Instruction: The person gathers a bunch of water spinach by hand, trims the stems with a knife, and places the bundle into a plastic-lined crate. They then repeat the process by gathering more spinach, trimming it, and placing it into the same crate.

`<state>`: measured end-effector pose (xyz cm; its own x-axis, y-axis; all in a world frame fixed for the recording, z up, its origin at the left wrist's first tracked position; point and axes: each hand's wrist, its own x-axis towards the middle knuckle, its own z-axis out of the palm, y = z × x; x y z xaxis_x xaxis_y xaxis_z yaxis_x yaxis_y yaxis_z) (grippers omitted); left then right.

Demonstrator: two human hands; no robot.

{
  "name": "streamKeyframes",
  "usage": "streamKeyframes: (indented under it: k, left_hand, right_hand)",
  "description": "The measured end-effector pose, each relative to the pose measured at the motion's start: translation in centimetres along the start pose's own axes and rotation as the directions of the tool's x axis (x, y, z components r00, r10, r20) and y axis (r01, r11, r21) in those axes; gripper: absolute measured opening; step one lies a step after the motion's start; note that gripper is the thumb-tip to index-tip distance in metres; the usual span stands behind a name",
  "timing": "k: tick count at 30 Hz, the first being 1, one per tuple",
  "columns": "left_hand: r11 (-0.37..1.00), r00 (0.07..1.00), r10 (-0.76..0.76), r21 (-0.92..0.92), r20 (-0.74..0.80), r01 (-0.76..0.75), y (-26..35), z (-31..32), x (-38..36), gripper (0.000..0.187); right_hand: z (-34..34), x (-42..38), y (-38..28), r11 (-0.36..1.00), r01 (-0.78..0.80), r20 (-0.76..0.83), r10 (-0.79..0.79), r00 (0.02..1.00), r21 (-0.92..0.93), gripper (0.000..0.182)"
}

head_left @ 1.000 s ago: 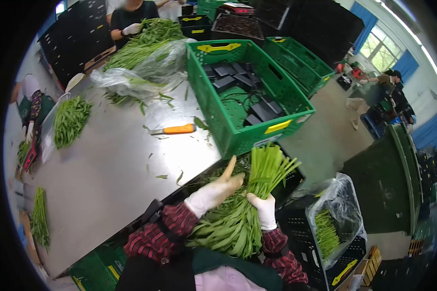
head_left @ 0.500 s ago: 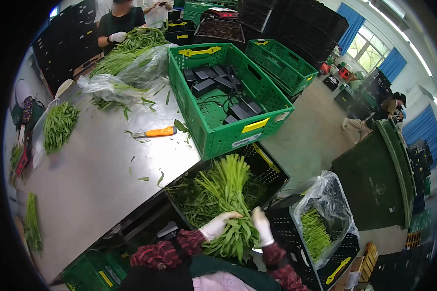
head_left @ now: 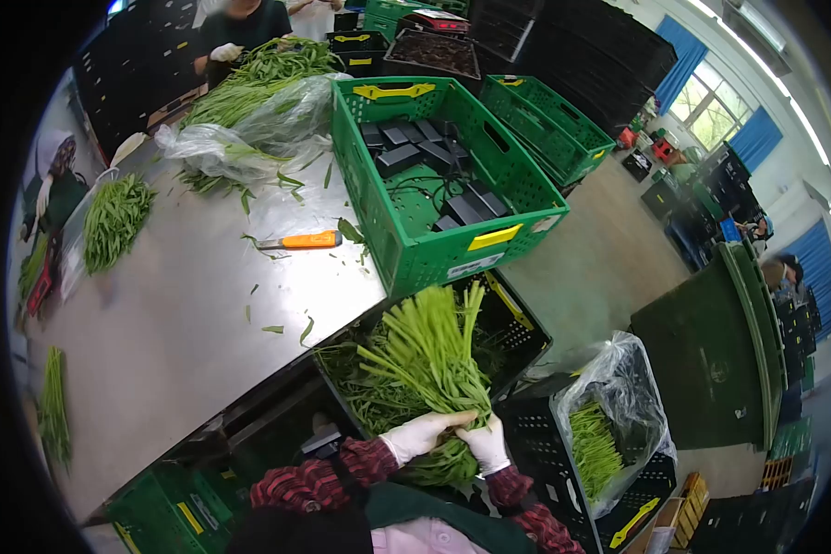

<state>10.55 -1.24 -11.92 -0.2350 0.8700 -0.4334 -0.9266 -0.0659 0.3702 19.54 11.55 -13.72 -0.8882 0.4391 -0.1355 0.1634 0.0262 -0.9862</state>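
A bunch of leafy green stalks (head_left: 434,346) is held above a black crate (head_left: 526,334) of loose greens, its cut ends pointing up and away and its leaves hanging toward my body. My left hand (head_left: 427,436), in a white glove, is wrapped round the bunch from the left. From the right, my right hand (head_left: 486,443), also white-gloved, grips the same bunch close beside the left one. To the right, more upright stalks (head_left: 596,448) sit in a crate lined with clear plastic (head_left: 630,369).
A metal table (head_left: 185,342) carries an orange-handled knife (head_left: 309,241), a green crate (head_left: 406,263) of black devices, a large heap of greens (head_left: 258,88) and smaller bunches (head_left: 117,222). A gloved person (head_left: 249,35) stands behind the heap. A green bin (head_left: 702,342) is at the right.
My right hand has moved left and closed round the bunch beside my left hand. The stalks have spread into a fan. The person behind the heap has shifted a gloved hand.
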Motion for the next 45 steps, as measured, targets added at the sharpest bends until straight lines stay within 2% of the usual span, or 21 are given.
streamKeyframes:
  k: [1, 3, 5, 7, 9, 13, 16, 19, 23, 25, 27, 29, 31, 32, 33, 35, 37, 39, 41, 43, 45]
  left_hand:
    - [0.996, 0.999, -0.018, 0.089, 0.048, 0.014, -0.6, -2.2, 0.6, 0.039]
    - [0.975, 0.988, -0.065, 0.221, 0.137, 0.034, 0.7, -4.7, -1.5, 0.047]
    - [0.846, 0.998, -0.017, 0.531, -0.057, 0.045, 1.8, -6.3, -3.5, 0.049]
    - [0.833, 0.946, 0.106, 0.547, -0.307, 0.084, 1.3, -8.9, -3.8, 0.047]
    - [0.636, 0.849, 0.477, 0.756, -0.229, -0.153, 0.8, -12.4, -3.4, 0.041]
    - [0.664, 0.776, 0.553, 0.723, -0.303, -0.191, 2.5, -13.4, -5.0, 0.036]
    - [0.555, 0.720, 0.649, 0.801, -0.248, -0.225, 4.7, -10.5, -5.6, 0.048]
    - [0.404, 0.662, 0.720, 0.902, -0.208, -0.155, 6.2, -6.8, -5.1, 0.061]
    - [0.322, 0.695, 0.697, 0.943, -0.176, -0.084, 6.6, -4.2, -3.8, 0.062]
    - [0.538, 0.801, 0.547, 0.835, -0.242, -0.115, 6.4, -4.8, -2.9, 0.055]
    - [0.661, 0.817, 0.499, 0.737, -0.289, -0.143, 6.9, -5.7, -2.8, 0.028]
    - [0.292, 0.554, 0.810, 0.951, -0.190, -0.100, 5.9, -11.9, -0.4, 0.022]
    - [0.309, 0.576, 0.743, 0.938, -0.341, 0.156, 7.2, -16.2, -0.9, 0.023]
    - [0.279, 0.609, 0.720, 0.942, -0.332, 0.184, 7.8, -16.3, -1.2, 0.030]
    - [0.283, 0.616, 0.713, 0.941, -0.335, 0.185, 8.2, -14.3, -1.9, 0.030]
    - [0.461, 0.762, 0.618, 0.875, -0.195, -0.150, 8.9, -7.9, -2.8, 0.041]
    - [0.404, 0.749, 0.663, 0.830, 0.025, -0.385, 6.8, -4.9, -0.9, 0.053]
    - [0.750, 0.898, 0.401, 0.629, -0.184, -0.205, 6.9, -3.1, -0.5, 0.053]
    - [0.779, 0.886, 0.427, 0.572, -0.180, -0.259, 7.0, -4.8, -0.1, 0.032]
    - [0.701, 0.822, 0.540, 0.636, -0.178, -0.323, 7.7, -7.2, 0.0, 0.020]
    - [0.746, 0.746, 0.544, 0.630, -0.385, -0.218, 8.3, -12.0, 0.5, 0.015]
  right_hand:
    - [-0.4, 0.5, -0.7, 1.000, 0.004, -0.068, -0.006, 0.998, -0.026, 0.043]
    - [-2.0, 1.6, -3.7, 0.846, 0.064, -0.087, -0.129, 0.988, -0.529, 0.028]
    - [-3.5, 3.8, -0.5, 0.419, -0.045, -0.060, -0.022, 0.998, -0.907, 0.024]
    - [-4.1, 5.3, 3.5, 0.232, 0.031, 0.035, 0.014, 0.999, -0.972, 0.017]
    - [-2.9, 5.9, 2.9, 0.166, 0.081, 0.060, -0.125, 0.990, -0.983, 0.008]
    - [-2.0, 4.8, 1.5, 0.232, 0.239, 0.164, -0.302, 0.939, -0.943, 0.014]
    - [-0.7, 4.7, -2.7, 0.135, 0.392, 0.321, -0.368, 0.873, -0.910, 0.014]
    - [0.9, 3.9, -6.1, 0.033, 0.457, 0.420, -0.339, 0.842, -0.889, 0.014]
    - [2.0, 3.4, -9.2, -0.119, 0.502, 0.513, -0.280, 0.811, -0.857, 0.009]
    - [2.1, 3.2, -10.1, -0.176, 0.512, 0.541, -0.258, 0.801, -0.841, 0.008]
    - [1.6, 3.1, -10.8, -0.277, 0.536, 0.597, -0.239, 0.765, -0.797, 0.011]
    - [0.6, 2.7, -11.8, -0.257, 0.521, 0.570, -0.179, 0.802, -0.814, 0.012]
    - [-0.5, 2.6, -12.5, -0.201, 0.526, 0.559, -0.177, 0.810, -0.826, 0.012]
    - [-0.7, 2.6, -12.7, -0.204, 0.522, 0.555, -0.173, 0.814, -0.828, 0.012]
    - [-0.7, 2.5, -13.0, -0.222, 0.528, 0.565, -0.165, 0.808, -0.820, 0.012]
    - [-0.4, 2.5, -12.9, -0.233, 0.536, 0.575, -0.156, 0.803, -0.812, 0.011]
    - [0.4, 2.9, -12.7, -0.359, 0.547, 0.630, -0.175, 0.757, -0.757, 0.012]
    - [1.0, 3.1, -13.2, -0.413, 0.535, 0.633, -0.144, 0.761, -0.737, 0.013]
    - [0.6, 3.2, -13.6, -0.369, 0.558, 0.637, -0.137, 0.758, -0.744, 0.013]
    - [0.1, 2.8, -13.5, -0.371, 0.565, 0.640, -0.118, 0.759, -0.738, 0.012]
    - [-1.0, 2.6, -12.8, -0.210, 0.540, 0.572, -0.144, 0.808, -0.815, 0.011]
